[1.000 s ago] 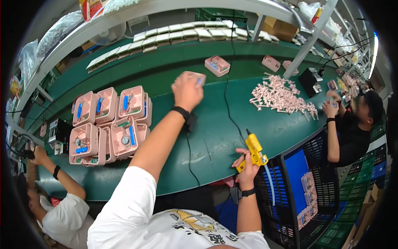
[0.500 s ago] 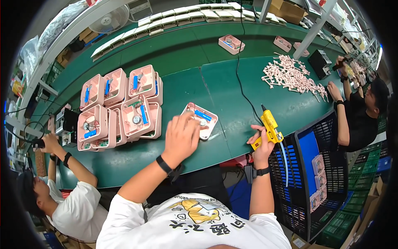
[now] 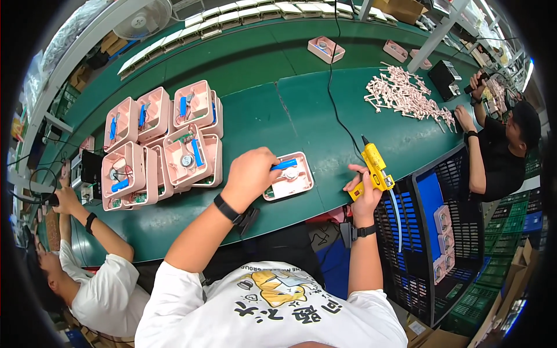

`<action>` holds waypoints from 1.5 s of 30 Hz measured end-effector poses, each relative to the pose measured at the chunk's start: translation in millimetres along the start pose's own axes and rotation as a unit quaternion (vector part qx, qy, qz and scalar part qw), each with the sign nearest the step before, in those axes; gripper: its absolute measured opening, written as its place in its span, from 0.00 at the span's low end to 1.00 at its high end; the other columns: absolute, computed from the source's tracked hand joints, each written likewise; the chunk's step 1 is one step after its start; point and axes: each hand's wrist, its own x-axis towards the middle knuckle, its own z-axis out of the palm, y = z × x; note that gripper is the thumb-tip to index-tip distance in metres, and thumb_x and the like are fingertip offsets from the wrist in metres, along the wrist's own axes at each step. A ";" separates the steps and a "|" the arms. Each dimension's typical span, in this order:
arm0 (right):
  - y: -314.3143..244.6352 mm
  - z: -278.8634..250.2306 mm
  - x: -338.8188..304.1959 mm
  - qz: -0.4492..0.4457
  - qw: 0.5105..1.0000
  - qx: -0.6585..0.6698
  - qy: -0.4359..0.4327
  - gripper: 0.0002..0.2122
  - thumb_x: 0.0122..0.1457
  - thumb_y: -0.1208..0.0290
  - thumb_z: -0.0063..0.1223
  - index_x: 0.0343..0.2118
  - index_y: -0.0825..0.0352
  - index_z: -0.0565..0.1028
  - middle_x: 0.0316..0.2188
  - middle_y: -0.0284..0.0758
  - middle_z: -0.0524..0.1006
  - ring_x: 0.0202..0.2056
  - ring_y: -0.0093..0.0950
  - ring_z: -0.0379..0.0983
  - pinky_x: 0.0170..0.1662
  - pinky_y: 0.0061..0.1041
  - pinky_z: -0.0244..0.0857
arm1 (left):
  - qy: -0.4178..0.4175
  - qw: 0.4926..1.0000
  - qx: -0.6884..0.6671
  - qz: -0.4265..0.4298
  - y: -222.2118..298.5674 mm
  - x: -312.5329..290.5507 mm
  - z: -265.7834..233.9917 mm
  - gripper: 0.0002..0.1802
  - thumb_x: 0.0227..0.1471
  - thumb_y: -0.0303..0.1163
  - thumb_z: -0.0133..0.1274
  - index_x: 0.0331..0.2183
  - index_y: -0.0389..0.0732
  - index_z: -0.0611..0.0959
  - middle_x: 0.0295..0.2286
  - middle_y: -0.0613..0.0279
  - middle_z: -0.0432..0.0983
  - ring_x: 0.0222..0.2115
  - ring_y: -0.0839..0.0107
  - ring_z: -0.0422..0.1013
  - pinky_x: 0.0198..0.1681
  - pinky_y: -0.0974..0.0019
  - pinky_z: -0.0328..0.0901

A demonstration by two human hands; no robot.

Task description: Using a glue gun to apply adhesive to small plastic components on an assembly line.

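A shallow pink plastic box [image 3: 297, 189] lies on the bench, with a blue cylindrical battery [image 3: 285, 165], a round silver part [image 3: 291, 173] and a bit of green circuit board inside. My left hand [image 3: 250, 176] is closed at the box's upper-left corner, fingers bent over its wall beside the battery's end; the fingertips are partly hidden. In my right hand [image 3: 364, 194] is a yellow hot glue gun [image 3: 376, 168], nozzle pointing up and away from the box. A pale glue stick [image 3: 397, 217] hangs from its rear, and its black cord [image 3: 336, 110] runs across the bench.
Stacked pink boxes [image 3: 187, 156] with batteries stand at left. A heap of small pink pieces [image 3: 400, 93] lies far right. A black crate [image 3: 406, 264] stands near right. Co-workers sit at left [image 3: 104, 290] and right [image 3: 499, 156]. White panels [image 3: 226, 22] line the back.
My left hand has gone from hovering open over the box to closing at its corner. The box has turned counterclockwise and shifted slightly right. My right hand still holds the glue gun.
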 end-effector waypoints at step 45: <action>-73.6 35.1 -35.2 0.301 0.919 -0.204 -0.149 0.11 0.73 0.67 0.56 0.47 0.71 0.77 0.23 0.30 0.78 0.18 0.19 0.71 0.19 0.20 0.65 | 0.221 0.952 -0.202 0.058 5.6 -28.5 54.0 0.09 0.61 0.35 0.65 0.40 0.44 0.84 0.31 0.66 0.81 0.34 0.65 0.74 0.46 0.59 0.62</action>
